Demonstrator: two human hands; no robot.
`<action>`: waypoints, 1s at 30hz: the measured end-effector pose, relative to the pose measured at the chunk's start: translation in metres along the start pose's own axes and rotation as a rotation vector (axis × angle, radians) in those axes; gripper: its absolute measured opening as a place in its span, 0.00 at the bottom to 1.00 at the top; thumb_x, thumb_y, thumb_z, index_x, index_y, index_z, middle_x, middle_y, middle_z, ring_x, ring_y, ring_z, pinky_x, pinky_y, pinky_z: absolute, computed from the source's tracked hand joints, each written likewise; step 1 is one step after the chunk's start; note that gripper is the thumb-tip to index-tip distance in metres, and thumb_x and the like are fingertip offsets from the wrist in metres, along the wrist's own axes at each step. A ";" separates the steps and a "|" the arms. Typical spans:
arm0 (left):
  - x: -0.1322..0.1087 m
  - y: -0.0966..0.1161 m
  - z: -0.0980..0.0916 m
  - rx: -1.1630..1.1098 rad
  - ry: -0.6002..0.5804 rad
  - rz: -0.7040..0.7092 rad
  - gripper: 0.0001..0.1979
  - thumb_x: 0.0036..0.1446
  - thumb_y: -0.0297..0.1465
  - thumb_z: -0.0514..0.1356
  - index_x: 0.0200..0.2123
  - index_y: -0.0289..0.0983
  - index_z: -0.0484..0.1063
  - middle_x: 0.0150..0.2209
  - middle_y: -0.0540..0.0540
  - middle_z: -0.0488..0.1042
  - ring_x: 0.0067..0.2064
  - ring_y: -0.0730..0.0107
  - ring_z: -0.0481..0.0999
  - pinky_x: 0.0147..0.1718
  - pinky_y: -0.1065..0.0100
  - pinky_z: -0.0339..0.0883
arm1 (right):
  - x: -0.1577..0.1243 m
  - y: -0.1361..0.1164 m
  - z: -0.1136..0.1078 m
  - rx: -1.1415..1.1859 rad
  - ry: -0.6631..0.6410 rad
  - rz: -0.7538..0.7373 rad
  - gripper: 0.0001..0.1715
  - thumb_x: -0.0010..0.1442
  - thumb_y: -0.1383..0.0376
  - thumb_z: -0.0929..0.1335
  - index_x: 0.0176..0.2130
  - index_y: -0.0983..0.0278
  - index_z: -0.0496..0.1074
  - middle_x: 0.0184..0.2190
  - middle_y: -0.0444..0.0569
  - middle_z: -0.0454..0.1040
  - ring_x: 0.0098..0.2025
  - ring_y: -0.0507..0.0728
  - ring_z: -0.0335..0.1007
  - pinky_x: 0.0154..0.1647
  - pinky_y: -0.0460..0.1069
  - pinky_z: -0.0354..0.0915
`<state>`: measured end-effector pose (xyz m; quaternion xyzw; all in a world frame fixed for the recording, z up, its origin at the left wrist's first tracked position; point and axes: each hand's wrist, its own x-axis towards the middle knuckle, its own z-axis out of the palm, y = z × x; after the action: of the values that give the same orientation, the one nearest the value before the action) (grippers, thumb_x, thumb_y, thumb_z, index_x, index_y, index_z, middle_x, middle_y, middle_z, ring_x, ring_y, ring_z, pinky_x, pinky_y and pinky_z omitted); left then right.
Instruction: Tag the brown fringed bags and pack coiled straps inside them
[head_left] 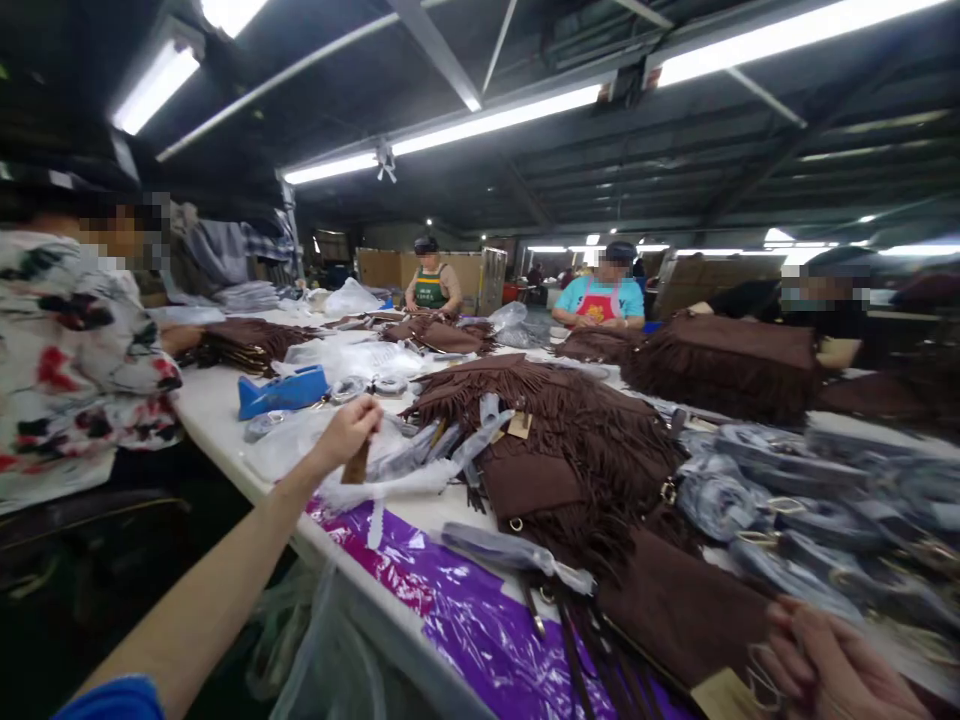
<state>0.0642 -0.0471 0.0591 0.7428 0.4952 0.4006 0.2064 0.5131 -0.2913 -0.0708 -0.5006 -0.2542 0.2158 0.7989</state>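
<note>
My left hand (351,432) is closed in a pinch above the near edge of the table, with a small flat brown piece (356,466) hanging from it; its kind is unclear. At the lower right my right hand (832,655) has its fingers closed on the white string (763,678) of a tan hang tag (721,695). That tag lies against a dark brown fringed bag (682,590), whose corner reaches the fingers. More fringed bags (540,485) are heaped between my hands. A wrapped strap in clear plastic (514,552) rests in front of them.
Shiny purple plastic (480,610) covers part of the table (217,420). A blue tape dispenser (281,392) stands beyond my left hand. Plastic-wrapped coiled straps (795,500) are piled at right. Co-workers sit around the table, one in a floral shirt (75,360) close at left.
</note>
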 end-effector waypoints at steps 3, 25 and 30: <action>0.008 -0.015 0.003 0.088 0.001 0.048 0.03 0.53 0.25 0.57 0.27 0.35 0.66 0.28 0.49 0.71 0.33 0.68 0.70 0.37 0.68 0.65 | -0.017 -0.017 0.021 0.003 0.009 0.003 0.23 0.44 0.52 0.80 0.32 0.63 0.75 0.27 0.42 0.70 0.19 0.44 0.53 0.14 0.36 0.56; -0.106 0.141 0.214 -0.236 -0.671 0.440 0.24 0.67 0.39 0.46 0.20 0.36 0.61 0.21 0.53 0.61 0.25 0.74 0.59 0.27 0.71 0.50 | -0.058 -0.051 0.073 -0.915 -0.668 -0.526 0.12 0.66 0.66 0.62 0.32 0.62 0.72 0.27 0.44 0.70 0.29 0.55 0.68 0.32 0.47 0.58; -0.094 0.139 0.208 -0.464 -0.749 0.307 0.16 0.62 0.34 0.50 0.23 0.36 0.60 0.23 0.54 0.60 0.27 0.75 0.59 0.27 0.72 0.52 | -0.054 -0.049 0.081 -0.761 -0.591 -0.405 0.10 0.64 0.63 0.65 0.33 0.61 0.75 0.28 0.44 0.75 0.31 0.55 0.70 0.34 0.46 0.61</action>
<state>0.2921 -0.1721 -0.0032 0.8352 0.1680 0.2311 0.4699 0.4251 -0.2875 -0.0064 -0.6140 -0.6210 0.0814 0.4803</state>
